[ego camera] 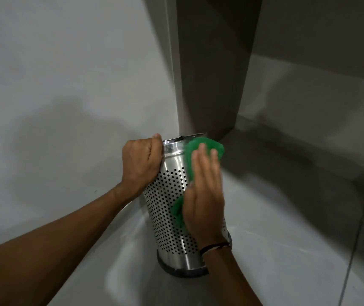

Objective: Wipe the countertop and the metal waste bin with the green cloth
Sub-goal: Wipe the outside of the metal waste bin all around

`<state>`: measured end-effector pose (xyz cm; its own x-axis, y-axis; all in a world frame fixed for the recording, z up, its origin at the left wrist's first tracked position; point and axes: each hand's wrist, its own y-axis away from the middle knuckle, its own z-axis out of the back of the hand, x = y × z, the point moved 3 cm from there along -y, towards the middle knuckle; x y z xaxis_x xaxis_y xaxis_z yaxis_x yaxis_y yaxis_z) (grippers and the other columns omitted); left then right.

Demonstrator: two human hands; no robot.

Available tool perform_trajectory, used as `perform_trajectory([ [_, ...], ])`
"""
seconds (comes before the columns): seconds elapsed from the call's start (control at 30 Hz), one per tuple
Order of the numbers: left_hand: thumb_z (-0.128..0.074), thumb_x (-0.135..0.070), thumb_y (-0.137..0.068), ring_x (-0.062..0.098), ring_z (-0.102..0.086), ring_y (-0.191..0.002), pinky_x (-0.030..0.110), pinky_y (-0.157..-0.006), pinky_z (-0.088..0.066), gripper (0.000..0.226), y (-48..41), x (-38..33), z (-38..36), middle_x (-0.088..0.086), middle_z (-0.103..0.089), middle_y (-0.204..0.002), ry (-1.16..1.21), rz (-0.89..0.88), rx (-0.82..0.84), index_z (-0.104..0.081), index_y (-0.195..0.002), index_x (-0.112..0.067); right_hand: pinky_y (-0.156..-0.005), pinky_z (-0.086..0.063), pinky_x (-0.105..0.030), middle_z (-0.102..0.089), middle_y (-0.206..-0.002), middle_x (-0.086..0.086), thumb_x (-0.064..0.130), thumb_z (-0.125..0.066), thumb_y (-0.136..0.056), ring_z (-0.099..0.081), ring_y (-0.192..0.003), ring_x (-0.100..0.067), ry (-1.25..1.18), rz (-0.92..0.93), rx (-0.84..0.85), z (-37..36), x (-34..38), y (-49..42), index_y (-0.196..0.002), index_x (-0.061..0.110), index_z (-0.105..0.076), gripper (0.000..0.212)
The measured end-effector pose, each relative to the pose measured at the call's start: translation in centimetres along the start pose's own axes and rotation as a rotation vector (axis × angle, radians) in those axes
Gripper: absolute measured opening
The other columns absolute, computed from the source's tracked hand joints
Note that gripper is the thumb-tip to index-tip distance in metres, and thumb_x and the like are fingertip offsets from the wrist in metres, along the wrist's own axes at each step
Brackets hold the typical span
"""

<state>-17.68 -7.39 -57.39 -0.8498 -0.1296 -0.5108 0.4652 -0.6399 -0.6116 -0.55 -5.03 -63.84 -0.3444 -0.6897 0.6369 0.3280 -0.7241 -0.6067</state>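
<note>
Nearest the camera, two bare forearms reach in from the lower left and lower right over a pale grey tiled floor, glossy enough to carry soft reflections, with thin grout lines running along its right side. A dark band circles the right wrist.

The right hand lies flat with fingers straight, pressing the green cloth against the upper right flank of the metal waste bin; its grip is spread open, palm holding the cloth in place rather than clenching it. The cloth shows above the fingertips near the rim and again below the thumb.

The left hand is curled tight around the bin's polished rim, its grip closed on the left edge. The bin stands on the floor, perforated with rows of small holes, a dark ring at its base.

Behind it, a plain grey wall fills the left, meeting a darker projecting column at the corner. Farther right, a low ledge runs along the back.
</note>
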Motion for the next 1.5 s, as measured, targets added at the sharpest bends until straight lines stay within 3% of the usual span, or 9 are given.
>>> perform_trajectory([
  [0.1, -0.047, -0.015, -0.104, 0.014, -0.030, -0.034, 0.020, -0.046, -0.022, 0.060, -0.2, 0.0, -0.3, -0.003, -0.032, -0.040, -0.016, 0.010, -0.015, -0.031, -0.047, -0.022, -0.131, -0.030, -0.052, -0.035, -0.172, -0.008, 0.014, -0.030, -0.098, -0.026, -0.164, -0.031, -0.125, -0.236, -0.088, 0.5, -0.7, -1.2, -0.161, 0.003, -0.042, 0.065],
  [0.27, -0.047, -0.012, -0.104, 0.019, -0.031, -0.033, 0.028, -0.046, -0.026, 0.060, -0.4, 0.2, -0.4, -0.001, -0.035, -0.039, 0.037, -0.006, -0.021, -0.037, -0.046, -0.018, -0.134, -0.019, -0.059, -0.030, -0.174, -0.014, 0.007, -0.040, -0.090, -0.015, -0.166, -0.037, 0.021, 0.190, 0.097, 0.0, 1.7, 0.1, -0.160, 0.001, -0.041, 0.070],
  [0.43, -0.045, -0.018, -0.104, 0.012, -0.028, -0.034, 0.030, -0.049, -0.024, 0.060, -0.8, -0.6, -1.1, -0.008, -0.028, -0.040, -0.029, -0.020, -0.024, -0.027, -0.048, -0.025, -0.132, -0.028, -0.051, -0.037, -0.172, -0.006, 0.015, -0.031, -0.095, -0.027, -0.164, -0.027, -0.164, -0.335, -0.095, 0.6, -1.7, -2.6, -0.160, 0.005, -0.043, 0.067],
  [0.63, -0.044, -0.018, -0.103, 0.021, -0.033, -0.034, 0.036, -0.045, -0.032, 0.061, -0.9, -0.3, -0.6, 0.001, -0.035, -0.039, -0.003, -0.027, -0.021, -0.033, -0.044, -0.016, -0.129, -0.023, -0.066, -0.024, -0.176, -0.016, 0.007, -0.042, -0.087, -0.010, -0.166, -0.040, 0.100, 0.177, 0.128, 0.2, 2.4, 0.5, -0.163, 0.000, -0.035, 0.077],
  [0.8, -0.042, -0.025, -0.104, 0.015, -0.030, -0.035, 0.031, -0.049, -0.030, 0.061, -1.4, -1.0, -1.4, -0.011, -0.029, -0.040, -0.050, -0.009, 0.002, -0.025, -0.046, -0.029, -0.135, -0.021, -0.048, -0.022, -0.178, -0.006, 0.009, -0.033, -0.096, -0.011, -0.168, -0.027, -0.095, -0.239, 0.010, 0.7, -0.7, -2.0, -0.166, 0.005, -0.030, 0.071],
  [0.97, -0.041, -0.021, -0.104, 0.011, -0.027, -0.033, 0.028, -0.047, -0.024, 0.060, -1.1, -0.2, -0.9, -0.013, -0.027, -0.040, 0.003, -0.025, 0.012, -0.027, -0.046, -0.029, -0.132, -0.016, -0.064, -0.024, -0.176, -0.014, 0.006, -0.044, -0.085, -0.007, -0.167, -0.040, 0.096, 0.257, 0.190, 0.5, 1.6, 0.0, -0.163, 0.001, -0.035, 0.078],
  [1.13, -0.045, -0.020, -0.102, 0.018, -0.031, -0.035, 0.035, -0.047, -0.032, 0.061, -1.2, -0.4, -1.3, -0.005, -0.030, -0.039, -0.005, -0.013, 0.011, -0.025, -0.045, -0.025, -0.133, -0.027, -0.051, -0.036, -0.173, -0.003, 0.013, -0.035, -0.093, -0.027, -0.164, -0.023, -0.228, -0.406, -0.089, 0.4, -2.2, -2.4, -0.162, 0.009, -0.042, 0.070],
  [1.33, -0.045, -0.023, -0.099, 0.008, -0.035, -0.036, 0.025, -0.046, -0.023, 0.055, -0.5, 1.4, -0.1, -0.011, -0.031, -0.041, 0.118, -0.017, 0.018, -0.027, -0.047, -0.031, -0.132, -0.021, -0.062, -0.026, -0.176, -0.012, 0.002, -0.045, -0.086, -0.008, -0.167, -0.037, -0.037, 0.179, 0.154, 0.6, 1.8, -0.5, -0.162, 0.001, -0.037, 0.076],
  [1.5, -0.051, -0.014, -0.099, 0.006, -0.033, -0.036, 0.027, -0.047, -0.021, 0.062, -0.9, 1.2, -1.1, -0.003, -0.034, -0.038, 0.160, 0.016, 0.018, -0.022, -0.047, -0.030, -0.134, -0.025, -0.036, -0.045, -0.168, -0.005, 0.009, -0.038, -0.091, -0.034, -0.161, -0.022, -0.380, -0.221, -0.027, 0.4, -2.7, -3.7, -0.158, 0.005, -0.048, 0.068],
])
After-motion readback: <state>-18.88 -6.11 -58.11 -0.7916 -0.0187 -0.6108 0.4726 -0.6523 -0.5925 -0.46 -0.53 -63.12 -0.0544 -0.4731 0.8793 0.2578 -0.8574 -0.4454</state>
